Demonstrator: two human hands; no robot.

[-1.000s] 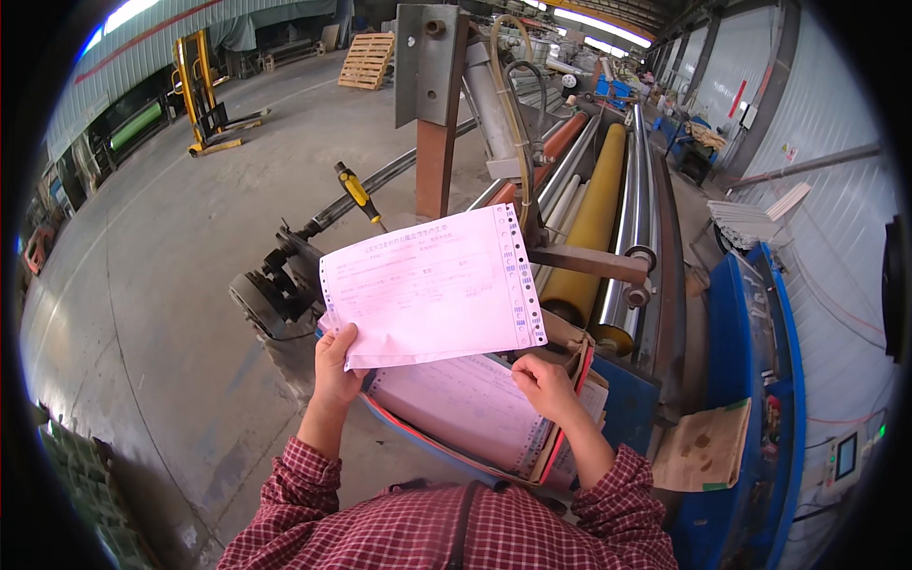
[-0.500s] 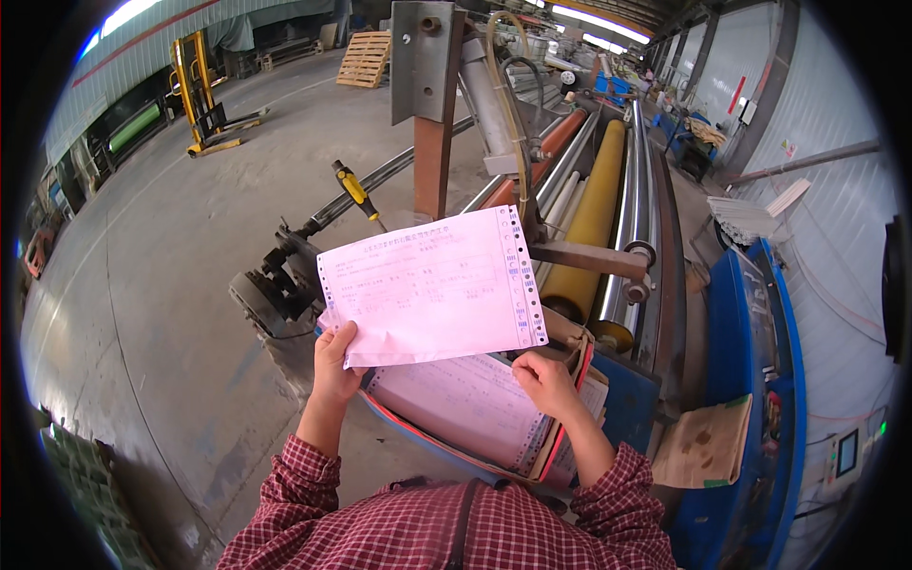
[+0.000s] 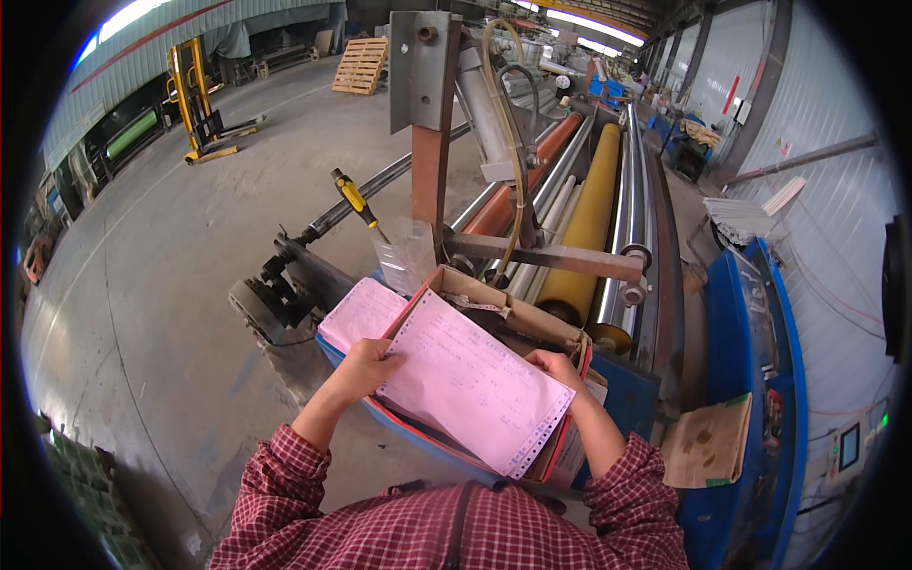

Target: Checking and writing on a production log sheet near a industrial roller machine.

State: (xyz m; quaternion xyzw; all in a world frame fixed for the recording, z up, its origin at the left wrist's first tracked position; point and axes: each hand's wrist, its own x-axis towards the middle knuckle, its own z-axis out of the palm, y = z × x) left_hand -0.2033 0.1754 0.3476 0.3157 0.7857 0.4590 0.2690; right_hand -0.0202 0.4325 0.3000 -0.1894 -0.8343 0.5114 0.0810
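A pink printed form with punched edge strips (image 3: 475, 380) lies tilted over an open cardboard box (image 3: 518, 309) in front of me. My left hand (image 3: 366, 369) grips the form's left edge, thumb on top. At its upper right edge, my right hand (image 3: 560, 370) is closed on the form. More pink paper (image 3: 361, 315) lies to the left of the box, next to my left hand. Whether other sheets are under the held form I cannot tell. A screwdriver (image 3: 354, 199) with a yellow and black handle stands upright behind the box, beside a clear plastic piece (image 3: 407, 256).
Past the box stretches a roller machine with a yellow roller (image 3: 594, 218) and a rust-coloured upright post (image 3: 428, 180). Brown card (image 3: 705, 445) rests at right by a blue frame (image 3: 784, 380). Farther off are a yellow lift stacker (image 3: 195, 104) and a wooden pallet (image 3: 361, 66).
The pink form my left hand held up is no longer raised; pink paper now shows left of the box. Both hands have come down onto the form at the box.
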